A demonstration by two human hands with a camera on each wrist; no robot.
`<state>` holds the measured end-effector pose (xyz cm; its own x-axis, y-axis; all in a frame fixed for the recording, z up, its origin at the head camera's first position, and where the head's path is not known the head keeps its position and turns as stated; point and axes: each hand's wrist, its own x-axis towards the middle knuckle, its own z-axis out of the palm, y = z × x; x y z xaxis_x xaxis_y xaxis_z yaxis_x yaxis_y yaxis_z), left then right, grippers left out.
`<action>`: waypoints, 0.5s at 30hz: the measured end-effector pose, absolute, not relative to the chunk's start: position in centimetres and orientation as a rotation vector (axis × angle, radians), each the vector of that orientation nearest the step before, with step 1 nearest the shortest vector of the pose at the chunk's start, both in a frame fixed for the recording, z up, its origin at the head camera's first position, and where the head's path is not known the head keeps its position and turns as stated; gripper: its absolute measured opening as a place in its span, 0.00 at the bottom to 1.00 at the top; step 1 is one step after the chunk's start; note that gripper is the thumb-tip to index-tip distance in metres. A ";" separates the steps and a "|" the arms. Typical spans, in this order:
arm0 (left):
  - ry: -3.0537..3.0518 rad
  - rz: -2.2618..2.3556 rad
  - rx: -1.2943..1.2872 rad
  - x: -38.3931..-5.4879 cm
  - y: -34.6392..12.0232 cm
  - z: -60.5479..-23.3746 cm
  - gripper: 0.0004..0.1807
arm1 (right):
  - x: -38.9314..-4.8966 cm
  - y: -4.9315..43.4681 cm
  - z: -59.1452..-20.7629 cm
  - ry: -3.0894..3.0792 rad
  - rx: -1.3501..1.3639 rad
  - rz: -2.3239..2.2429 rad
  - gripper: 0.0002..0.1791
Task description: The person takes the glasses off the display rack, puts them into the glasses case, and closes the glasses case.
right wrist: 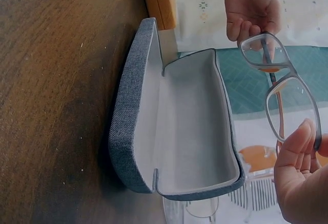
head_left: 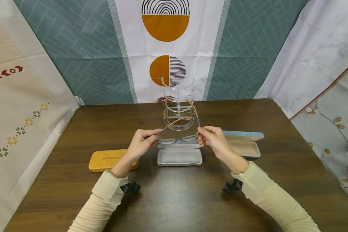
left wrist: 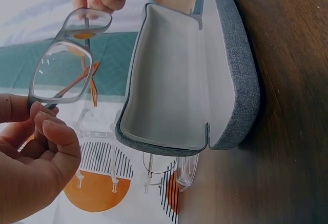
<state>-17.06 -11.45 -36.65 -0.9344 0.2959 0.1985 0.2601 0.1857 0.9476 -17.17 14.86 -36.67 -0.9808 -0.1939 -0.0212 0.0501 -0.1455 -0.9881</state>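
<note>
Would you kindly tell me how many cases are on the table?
3: a closed yellow case on the left, an open gray case in the middle, and an open blue case on the right. No others show.

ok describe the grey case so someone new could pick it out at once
In the head view, find the dark wooden table, then the glasses held up between the left hand and right hand. Just below them in the picture sits the grey case, open. Its pale grey lining sets it apart from the beige-lined, blue-lidded case on the right and the closed yellow case on the left.
</note>
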 end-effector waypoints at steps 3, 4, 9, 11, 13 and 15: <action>2.371 1.891 0.569 -17.1 -11.5 -36.7 0.15 | -17.2 14.9 -36.7 1.941 -0.168 -2.257 0.11; 2.363 1.885 0.573 -17.1 -11.5 -36.7 0.15 | -17.2 14.9 -36.6 1.944 -0.168 -2.259 0.11; 2.354 1.847 0.604 -17.1 -11.6 -36.6 0.14 | -17.2 14.9 -36.6 1.948 -0.172 -2.278 0.10; 2.352 1.838 0.610 -17.1 -11.6 -36.5 0.14 | -17.2 14.9 -36.6 1.944 -0.177 -2.287 0.08; 2.354 1.824 0.612 -17.1 -11.6 -36.4 0.14 | -17.2 14.9 -36.7 1.944 -0.186 -2.291 0.06; 2.354 1.810 0.622 -17.1 -11.6 -36.2 0.14 | -17.3 14.9 -36.7 1.949 -0.188 -2.293 0.04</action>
<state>-17.08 -11.65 -36.24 -0.9104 0.3813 0.1602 0.2529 0.2068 0.9451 -17.28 14.87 -36.68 -0.9843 -0.1760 0.0127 0.0157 -0.1593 -0.9871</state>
